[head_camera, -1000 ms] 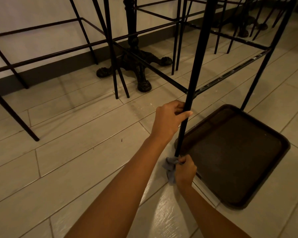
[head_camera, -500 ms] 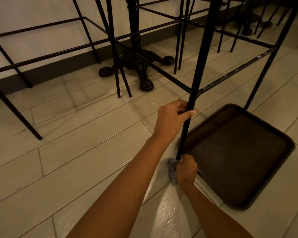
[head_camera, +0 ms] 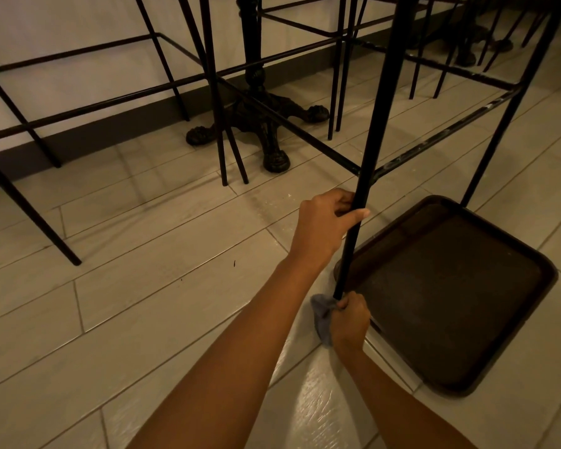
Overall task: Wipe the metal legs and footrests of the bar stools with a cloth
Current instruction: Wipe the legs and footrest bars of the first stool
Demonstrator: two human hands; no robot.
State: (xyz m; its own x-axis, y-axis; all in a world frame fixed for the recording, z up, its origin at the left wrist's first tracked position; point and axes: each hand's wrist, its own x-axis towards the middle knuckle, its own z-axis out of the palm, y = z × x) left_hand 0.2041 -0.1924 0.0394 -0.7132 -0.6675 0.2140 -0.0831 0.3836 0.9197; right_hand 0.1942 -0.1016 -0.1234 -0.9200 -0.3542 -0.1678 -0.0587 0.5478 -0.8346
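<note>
Right hand [head_camera: 350, 322] has a tight grip on a grey cloth [head_camera: 322, 314] bunched around the very bottom of the black stool leg [head_camera: 371, 131], right at the floor. Left hand [head_camera: 323, 226] is wrapped around the same leg higher up, just under the footrest bar [head_camera: 444, 136]. A dark tray [head_camera: 546, 277] lies on the tiled floor [head_camera: 143, 286] just beside the leg, and a cast-iron table base [head_camera: 256, 115] stands behind near the wall.

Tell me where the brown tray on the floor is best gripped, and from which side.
Grip the tray by its raised rim at the near right edge, coming from the open floor. It lies flat, and the stool leg and hands crowd its left corner.
</note>
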